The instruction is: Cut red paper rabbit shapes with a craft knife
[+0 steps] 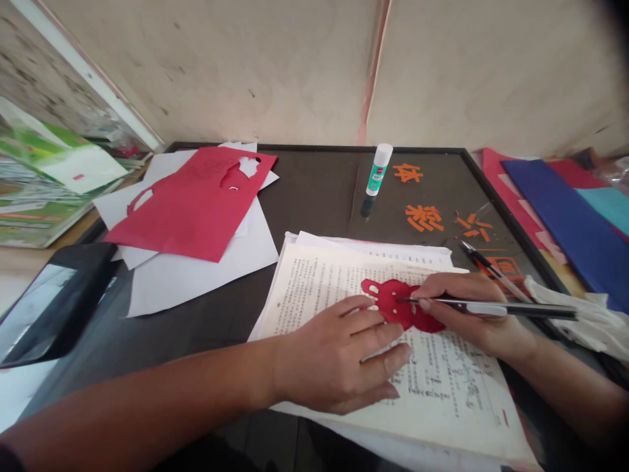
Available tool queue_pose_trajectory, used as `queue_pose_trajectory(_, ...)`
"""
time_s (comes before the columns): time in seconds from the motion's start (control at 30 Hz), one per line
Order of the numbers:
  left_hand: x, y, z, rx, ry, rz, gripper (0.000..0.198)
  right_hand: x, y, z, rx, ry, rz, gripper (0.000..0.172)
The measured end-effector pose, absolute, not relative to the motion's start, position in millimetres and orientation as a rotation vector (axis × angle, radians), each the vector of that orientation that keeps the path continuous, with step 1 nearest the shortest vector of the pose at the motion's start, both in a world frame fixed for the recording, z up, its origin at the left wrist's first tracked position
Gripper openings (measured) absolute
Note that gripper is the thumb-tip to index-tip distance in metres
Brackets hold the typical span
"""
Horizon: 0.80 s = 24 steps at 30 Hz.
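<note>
A red paper cutout in the shape of an animal head with long ears lies on a stack of printed pages. Small holes are cut in it. My left hand rests flat on the pages, fingers spread, with fingertips at the cutout's lower left edge. In my right hand is a slim black-and-silver pen-shaped craft knife, pinched near its front. Its thin dark tip meets the middle of the cutout. Fingers of my right hand cover the cutout's right part.
A glue stick stands upright at the back, near orange paper characters. A pen and crumpled white material lie right, beside coloured sheets. Left are red paper with cut openings, white sheets and a phone.
</note>
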<state>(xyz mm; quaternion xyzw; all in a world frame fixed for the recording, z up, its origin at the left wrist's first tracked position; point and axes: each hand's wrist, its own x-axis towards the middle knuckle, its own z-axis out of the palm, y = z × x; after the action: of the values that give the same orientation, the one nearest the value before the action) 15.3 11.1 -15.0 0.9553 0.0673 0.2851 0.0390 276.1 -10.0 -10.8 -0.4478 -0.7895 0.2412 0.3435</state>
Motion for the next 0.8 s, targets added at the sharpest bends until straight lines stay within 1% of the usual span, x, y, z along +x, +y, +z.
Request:
queue_pose_trajectory(0.1,16,11,-19,2.948,0.479,0.931,0.034,277,-10,-11,-1.140,-2.068,0.615,0.011)
queue_pose_trajectory(0.17,16,11,-24,2.973,0.620,0.823,0.040,277,-10,-12,-1.123,-2.086,0.601,0.012)
queue_pose_trajectory(0.23,16,11,-27,2.989,0.652,0.737,0.046,276,-10,-11,-1.112,-2.098,0.582,0.012)
queue_pose_trajectory(0.3,16,10,-28,3.002,0.646,0.735,0.047,275,-9,-9,-1.093,-2.112,0.574,0.012)
queue_pose_trajectory(0.43,17,7,-24,3.038,0.593,0.794,0.043,274,-9,-7,-1.086,-2.134,0.577,0.011)
queue_pose_trajectory(0.57,17,5,-19,3.003,0.395,0.874,0.042,276,-10,-9,-1.104,-2.157,0.579,0.015)
queue_pose_trajectory(0.7,16,6,-19,2.961,0.327,0.978,0.035,278,-10,-10,-1.100,-2.160,0.592,0.018)
queue_pose_trajectory(0.8,17,7,-23,2.989,0.382,0.880,0.038,277,-9,-8,-1.110,-2.152,0.595,0.018)
